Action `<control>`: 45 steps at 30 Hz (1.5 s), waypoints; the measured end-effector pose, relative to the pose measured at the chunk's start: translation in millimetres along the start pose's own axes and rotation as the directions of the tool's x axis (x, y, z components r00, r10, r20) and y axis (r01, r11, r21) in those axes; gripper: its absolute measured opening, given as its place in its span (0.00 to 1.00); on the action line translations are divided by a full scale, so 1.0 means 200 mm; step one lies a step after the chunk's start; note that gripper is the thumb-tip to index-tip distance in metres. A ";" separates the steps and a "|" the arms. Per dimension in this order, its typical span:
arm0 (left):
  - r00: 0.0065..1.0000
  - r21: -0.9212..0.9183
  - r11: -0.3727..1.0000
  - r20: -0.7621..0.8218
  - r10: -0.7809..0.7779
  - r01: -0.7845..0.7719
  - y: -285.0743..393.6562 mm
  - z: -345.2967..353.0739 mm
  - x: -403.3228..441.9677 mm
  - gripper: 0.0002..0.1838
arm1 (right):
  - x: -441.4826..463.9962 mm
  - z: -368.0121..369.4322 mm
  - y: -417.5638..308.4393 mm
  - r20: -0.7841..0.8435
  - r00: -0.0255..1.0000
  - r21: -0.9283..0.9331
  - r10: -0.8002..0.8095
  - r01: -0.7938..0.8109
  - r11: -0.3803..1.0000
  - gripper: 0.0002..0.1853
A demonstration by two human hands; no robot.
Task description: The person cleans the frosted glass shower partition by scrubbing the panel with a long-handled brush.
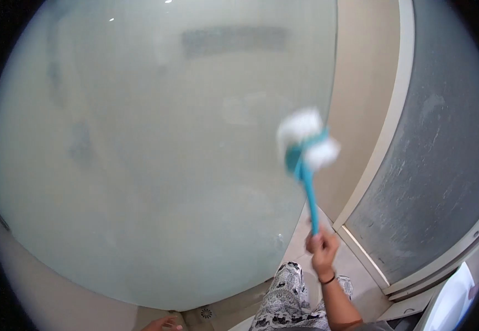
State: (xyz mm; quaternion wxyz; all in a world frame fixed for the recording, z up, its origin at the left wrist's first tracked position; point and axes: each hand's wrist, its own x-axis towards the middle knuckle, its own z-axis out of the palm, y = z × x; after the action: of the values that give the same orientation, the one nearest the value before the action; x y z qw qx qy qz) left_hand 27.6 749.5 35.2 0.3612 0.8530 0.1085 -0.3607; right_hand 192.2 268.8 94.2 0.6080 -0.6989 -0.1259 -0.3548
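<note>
Big frosted glass panel (156, 138) fills most of the view, with a beige wall (361, 94) right of it and a floor drain (206, 313) by its bottom edge. My right hand (324, 248) is wrapped round the handle end of a teal scrub brush (310, 193), long axis near upright, white bristle head up and leaning slightly left, in front of the panel's right edge, kinda blurry. Left hand (165, 324) is low near the panel's bottom edge, mostly cut off, so can't tell its grip.

There are 2 hands (323, 249) (163, 324), 1 teal-handled tool (309, 190), 1 dark wristband (328, 280) and 1 floor drain (206, 313).
</note>
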 end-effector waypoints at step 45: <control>0.800 -0.194 0.818 -0.420 0.429 -0.541 0.10 0.07 -0.02 0.25 | -0.69 0.67 -0.26 0.714 0.700 -0.013 -0.035 0.063 0.998 0.15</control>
State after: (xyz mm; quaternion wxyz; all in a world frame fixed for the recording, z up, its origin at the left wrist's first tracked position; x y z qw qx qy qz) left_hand 25.9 726.4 42.6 0.5431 0.8365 0.0017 -0.0724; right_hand 107.1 442.6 42.8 0.4895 -0.7891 -0.3634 -0.0753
